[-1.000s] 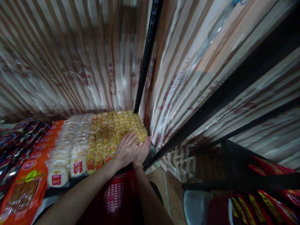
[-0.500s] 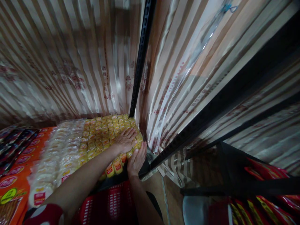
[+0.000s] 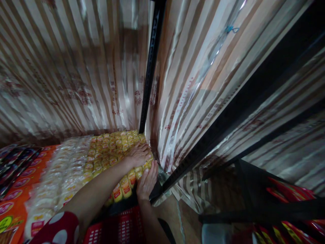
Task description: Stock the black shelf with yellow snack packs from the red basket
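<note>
Several yellow snack packs [image 3: 111, 152] lie in tight rows on a shelf, in the right corner next to a black upright post [image 3: 149, 67]. My left hand [image 3: 139, 154] lies flat on top of the right end of these rows, fingers stretched out. My right hand [image 3: 147, 179] presses against the front of the same stack at the shelf edge, fingers together and laid against the packs. Neither hand clearly grips a pack.
White packs [image 3: 63, 169] and orange packs [image 3: 15, 200] lie to the left on the shelf. Striped plastic sheeting [image 3: 76, 67] hangs behind and to the right. A red basket [image 3: 122, 227] sits below my arms. Red packs [image 3: 291, 230] show on a lower right shelf.
Both hands lay side by side on top of the packs; the right hand has dropped to the front edge of the stack and the left stayed on top. The view has shifted right.
</note>
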Tool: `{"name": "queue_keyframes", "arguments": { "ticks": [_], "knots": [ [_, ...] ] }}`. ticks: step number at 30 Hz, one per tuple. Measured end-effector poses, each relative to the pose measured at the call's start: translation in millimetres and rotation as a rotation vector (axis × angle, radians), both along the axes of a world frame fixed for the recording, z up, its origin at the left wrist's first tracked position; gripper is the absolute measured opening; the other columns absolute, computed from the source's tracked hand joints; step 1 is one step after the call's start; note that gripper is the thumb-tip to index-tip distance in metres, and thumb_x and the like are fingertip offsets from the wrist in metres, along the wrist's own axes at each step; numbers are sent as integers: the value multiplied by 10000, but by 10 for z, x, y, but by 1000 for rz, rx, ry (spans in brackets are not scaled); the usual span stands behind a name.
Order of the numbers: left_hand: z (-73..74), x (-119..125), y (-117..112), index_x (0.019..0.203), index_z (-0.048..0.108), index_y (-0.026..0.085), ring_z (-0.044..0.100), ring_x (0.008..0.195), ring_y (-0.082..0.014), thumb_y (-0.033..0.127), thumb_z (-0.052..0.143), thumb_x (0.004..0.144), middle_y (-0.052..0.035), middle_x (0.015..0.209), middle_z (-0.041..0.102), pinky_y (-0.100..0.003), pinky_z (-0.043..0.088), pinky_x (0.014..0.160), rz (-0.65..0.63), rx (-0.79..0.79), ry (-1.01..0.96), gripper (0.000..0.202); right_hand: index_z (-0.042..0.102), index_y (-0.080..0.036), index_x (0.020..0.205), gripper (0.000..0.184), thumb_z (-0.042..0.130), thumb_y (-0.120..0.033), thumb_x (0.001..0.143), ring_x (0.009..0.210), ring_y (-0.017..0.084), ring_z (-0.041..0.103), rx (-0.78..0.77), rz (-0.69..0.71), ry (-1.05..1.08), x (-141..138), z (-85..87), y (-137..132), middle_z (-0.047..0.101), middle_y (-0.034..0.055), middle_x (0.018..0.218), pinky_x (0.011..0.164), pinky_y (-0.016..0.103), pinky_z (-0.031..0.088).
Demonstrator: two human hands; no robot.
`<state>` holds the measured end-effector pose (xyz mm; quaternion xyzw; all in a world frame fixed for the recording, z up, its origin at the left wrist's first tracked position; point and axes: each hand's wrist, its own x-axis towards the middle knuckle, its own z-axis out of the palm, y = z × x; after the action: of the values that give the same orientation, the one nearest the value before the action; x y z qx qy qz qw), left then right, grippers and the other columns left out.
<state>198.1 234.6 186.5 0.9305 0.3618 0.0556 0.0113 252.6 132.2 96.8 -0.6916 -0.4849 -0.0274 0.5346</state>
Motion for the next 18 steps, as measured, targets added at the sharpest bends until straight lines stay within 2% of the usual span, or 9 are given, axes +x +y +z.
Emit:
{"name": "queue_keyframes", "arguments": {
  "ticks": [5, 9, 13, 18],
  "knots": [
    [-65, -60, -28, 1197, 542, 192, 392, 1265, -187, 337, 280, 939, -77, 1326, 503, -394, 253, 1058, -3, 76, -18, 395, 332, -73, 1366, 508, 214, -334, 947, 1326, 271, 279, -11, 6, 13, -6, 18, -10, 379, 219, 1387, 1009, 520, 298],
    [37, 17, 18, 1065, 619, 175, 482, 1137, -205, 353, 309, 926, -87, 1164, 602, -395, 264, 1029, -39, 120, -8, 383, 328, -80, 1371, 499, 218, -320, 947, 1318, 274, 298, -28, -12, 9, -14, 12, -9, 388, 218, 1382, 993, 515, 314],
    [164, 167, 191, 942, 668, 178, 521, 1035, -213, 341, 298, 927, -89, 1042, 642, -394, 291, 988, -84, 158, -15, 404, 329, -92, 1372, 494, 224, -320, 946, 1315, 281, 306, -15, -19, -7, -12, -10, -7, 390, 219, 1381, 979, 521, 322],
    [127, 235, 475, 821, 682, 162, 542, 980, -222, 302, 374, 898, -100, 954, 661, -413, 307, 967, -81, 141, 26, 347, 343, -83, 1359, 493, 221, -324, 946, 1311, 272, 311, -11, -18, -9, -4, 8, -17, 418, 215, 1357, 988, 506, 323]
  ]
}}
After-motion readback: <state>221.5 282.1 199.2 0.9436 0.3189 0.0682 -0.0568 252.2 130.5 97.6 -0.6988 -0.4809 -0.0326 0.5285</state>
